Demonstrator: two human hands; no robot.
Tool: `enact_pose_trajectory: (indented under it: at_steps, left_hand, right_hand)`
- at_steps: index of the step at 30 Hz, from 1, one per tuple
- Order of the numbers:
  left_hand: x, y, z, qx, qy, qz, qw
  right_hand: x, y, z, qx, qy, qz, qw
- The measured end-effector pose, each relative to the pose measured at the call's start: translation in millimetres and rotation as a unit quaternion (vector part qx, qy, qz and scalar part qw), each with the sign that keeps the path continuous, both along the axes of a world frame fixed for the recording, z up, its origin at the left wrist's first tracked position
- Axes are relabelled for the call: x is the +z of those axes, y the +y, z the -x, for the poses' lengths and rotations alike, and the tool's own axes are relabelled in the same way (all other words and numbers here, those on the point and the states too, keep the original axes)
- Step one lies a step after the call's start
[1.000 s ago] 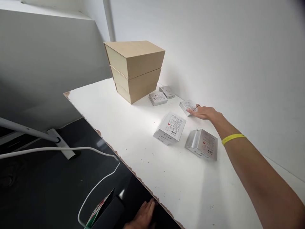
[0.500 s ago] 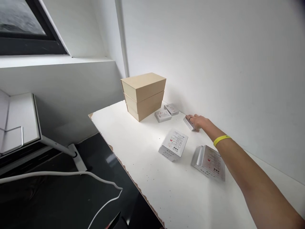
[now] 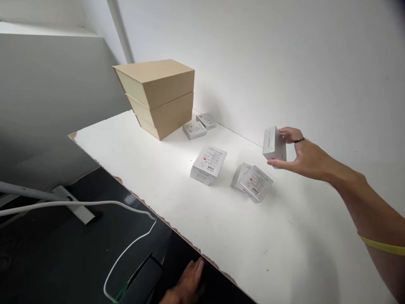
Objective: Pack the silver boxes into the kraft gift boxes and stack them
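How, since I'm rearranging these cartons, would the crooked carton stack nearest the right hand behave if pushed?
The crooked carton stack would probably slide apart, since its top carton sits askew over the rest. Its flat faces suggest it won't roll. That top carton also seems fairly stiff: its edges look straight.

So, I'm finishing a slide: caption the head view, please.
Right hand holds a small box over the white table, left hand near its edge, tan boxes stacked beyond.
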State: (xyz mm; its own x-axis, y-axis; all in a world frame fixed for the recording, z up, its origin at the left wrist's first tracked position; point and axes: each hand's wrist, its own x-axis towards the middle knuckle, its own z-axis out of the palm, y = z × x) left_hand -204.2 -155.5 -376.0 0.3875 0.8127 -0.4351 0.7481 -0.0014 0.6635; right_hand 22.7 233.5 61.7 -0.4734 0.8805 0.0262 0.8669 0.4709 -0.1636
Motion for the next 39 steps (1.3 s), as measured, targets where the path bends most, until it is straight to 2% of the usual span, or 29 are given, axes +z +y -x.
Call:
enact_pose_trajectory:
  at_steps: [2, 4, 6, 7, 10, 13, 15, 17, 25, 28, 33, 35, 39]
  left_hand:
    - [0.8, -0.1, 2.9, -0.025, 0.004, 0.014, 1.0]
    - [2.4, 1.1, 4.3, -0.037, 0.007, 0.018, 0.999]
    - [4.6, 2.9, 4.4, -0.04, 0.008, 0.013, 0.999]
    - [6.0, 3.9, 4.2, -0.041, 0.007, 0.009, 0.999]
    - [11.4, 6.6, 3.4, -0.038, 0.002, -0.006, 0.999]
    - [18.9, 8.1, 3.3, -0.034, -0.001, -0.018, 0.999]
    - [24.5, 8.9, 3.2, -0.033, -0.002, -0.022, 0.999]
    - [29.5, 9.8, 2.9, -0.036, 0.0, -0.019, 0.999]
    - [40.2, 14.8, 0.8, -0.049, 0.018, 0.006, 0.999]
    - [43.7, 14.8, 0.3, -0.05, 0.019, 0.0, 0.999]
    - [49.0, 14.7, -0.2, -0.048, 0.016, -0.017, 0.999]
    - [50.5, 14.9, -0.4, -0.047, 0.015, -0.022, 0.999]
    - [52.8, 15.4, -0.4, -0.048, 0.016, -0.025, 0.998]
  right_hand:
    - [5.2, -23.7, 2.5, 0.047, 0.067, -0.135, 0.987]
    - [2.9, -45.0, 8.7, 0.071, 0.11, -0.236, 0.963]
    - [-8.1, -65.2, 14.7, 0.037, 0.138, -0.283, 0.949]
    - [-16.5, -74.8, 17.1, 0.009, 0.143, -0.279, 0.949]
    - [-47.5, -97.8, 22.2, -0.03, 0.111, -0.188, 0.975]
    - [-70.2, -106.6, 25.3, -0.052, 0.067, -0.035, 0.996]
    - [-74.1, -105.3, 26.2, -0.092, 0.065, 0.056, 0.992]
    - [-71.3, -101.7, 26.4, -0.112, 0.068, 0.103, 0.986]
    - [-56.7, -92.6, 29.9, -0.077, 0.048, 0.109, 0.99]
    - [-48.8, -81.0, 25.7, -0.068, 0.044, 0.111, 0.991]
    - [-33.5, -46.3, 7.2, 0.037, 0.121, 0.165, 0.978]
    - [-32.7, -36.5, 3.8, 0.061, 0.139, 0.179, 0.972]
    - [-41.0, -35.1, 7.5, 0.068, 0.081, 0.171, 0.98]
